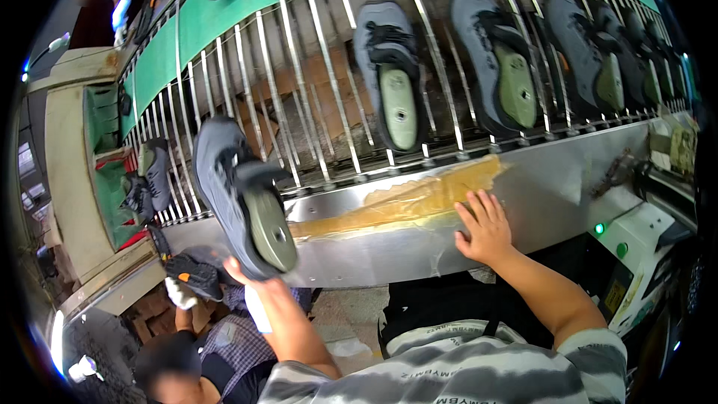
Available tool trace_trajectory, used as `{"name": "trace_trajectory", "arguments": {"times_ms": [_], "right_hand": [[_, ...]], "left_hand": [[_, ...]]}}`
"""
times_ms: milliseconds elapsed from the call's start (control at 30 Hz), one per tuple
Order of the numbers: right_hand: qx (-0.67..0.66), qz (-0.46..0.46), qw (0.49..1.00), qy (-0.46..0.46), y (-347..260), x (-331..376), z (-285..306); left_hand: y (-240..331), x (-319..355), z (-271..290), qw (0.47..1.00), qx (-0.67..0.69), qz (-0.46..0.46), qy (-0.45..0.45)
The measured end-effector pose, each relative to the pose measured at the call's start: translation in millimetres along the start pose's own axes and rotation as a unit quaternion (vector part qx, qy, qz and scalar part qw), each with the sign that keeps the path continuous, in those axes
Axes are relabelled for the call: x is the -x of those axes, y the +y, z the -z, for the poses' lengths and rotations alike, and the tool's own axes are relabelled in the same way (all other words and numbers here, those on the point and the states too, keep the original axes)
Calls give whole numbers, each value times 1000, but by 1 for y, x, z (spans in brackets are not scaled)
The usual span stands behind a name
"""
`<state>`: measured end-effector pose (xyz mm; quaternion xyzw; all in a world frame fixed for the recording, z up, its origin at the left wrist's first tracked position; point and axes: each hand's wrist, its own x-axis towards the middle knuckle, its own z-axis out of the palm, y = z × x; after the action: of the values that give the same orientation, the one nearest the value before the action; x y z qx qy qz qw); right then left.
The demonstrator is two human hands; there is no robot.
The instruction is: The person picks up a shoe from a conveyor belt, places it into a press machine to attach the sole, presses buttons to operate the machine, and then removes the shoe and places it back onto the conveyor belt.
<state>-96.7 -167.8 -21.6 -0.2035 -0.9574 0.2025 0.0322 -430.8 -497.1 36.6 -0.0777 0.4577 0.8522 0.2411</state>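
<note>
A grey shoe (222,183) with a dark strap and an olive-green insole is tilted over the left part of the roller conveyor's front edge. At its heel my left hand (258,283) grips it, fingers partly hidden beneath the shoe. My right hand (486,230) lies with fingers spread on the metal rail (553,179), beside a strip of yellow tape (419,193), and holds nothing. Two similar grey shoes, one centre (385,34) and one farther right (479,22), lie on the rollers, toes pointing away from me.
Several more grey shoes (574,41) line the right end of the rollers. A green belt (217,19) runs along the far side. At right stands a white machine (643,236) with green lights. A co-worker's white-gloved hand (179,293) holds a dark shoe (196,273) at lower left.
</note>
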Motion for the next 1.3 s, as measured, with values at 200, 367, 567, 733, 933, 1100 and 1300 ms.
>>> {"name": "trace_trajectory", "arguments": {"times_ms": [200, 367, 567, 733, 933, 1100, 1300], "right_hand": [[-42, 17, 998, 37, -4, 15, -5], [-507, -5, 861, 49, 31, 40, -25], [-910, 290, 285, -87, 46, 221, 99], [-751, 193, 535, 336, 81, 411, 163], [-610, -251, 375, 651, 77, 643, 214], [-290, -430, 439, 733, 108, 789, 286], [-43, -688, 471, 550, 209, 896, 381]], "left_hand": [[-185, 129, -50, 874, 334, 184, -301], [-242, 216, -125, 779, 352, 330, -401], [-310, 354, -211, 639, 308, 488, -509], [-418, 437, -244, 549, 12, 617, -563], [-427, 535, -282, 305, -533, 72, -786], [-487, 514, -236, 498, -485, -50, -717], [-487, 516, -237, 524, -435, -76, -728]]}}
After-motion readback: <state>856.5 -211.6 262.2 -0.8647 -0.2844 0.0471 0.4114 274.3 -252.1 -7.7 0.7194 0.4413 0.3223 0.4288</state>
